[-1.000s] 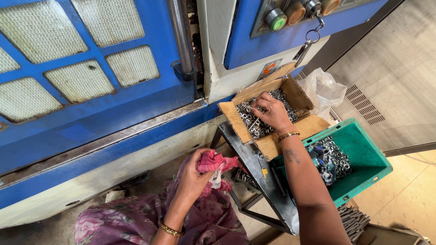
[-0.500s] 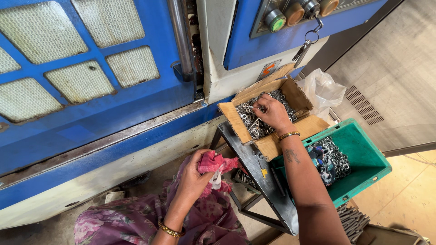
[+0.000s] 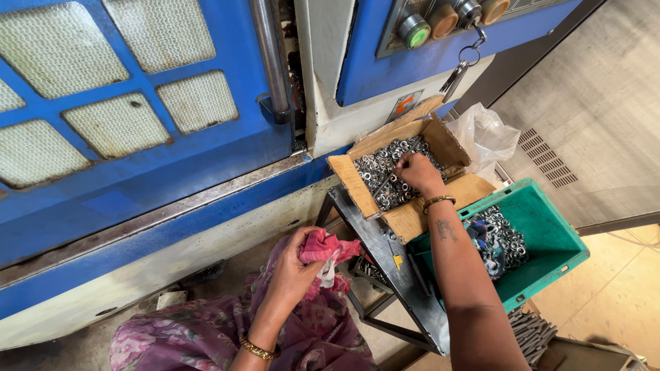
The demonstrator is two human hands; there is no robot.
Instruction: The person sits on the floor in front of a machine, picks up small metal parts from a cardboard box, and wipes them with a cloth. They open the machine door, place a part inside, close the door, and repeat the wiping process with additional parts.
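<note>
My right hand is up in the cardboard box of metal rings, center frame, fingers pinched on some. My left hand, lower center, grips a pink rag.

An open brown cardboard box full of small shiny metal rings sits on a dark metal stand. A crinkly clear plastic bag lies just beside it. A small red-and-white sticker sits on the white machine wall above.
</note>
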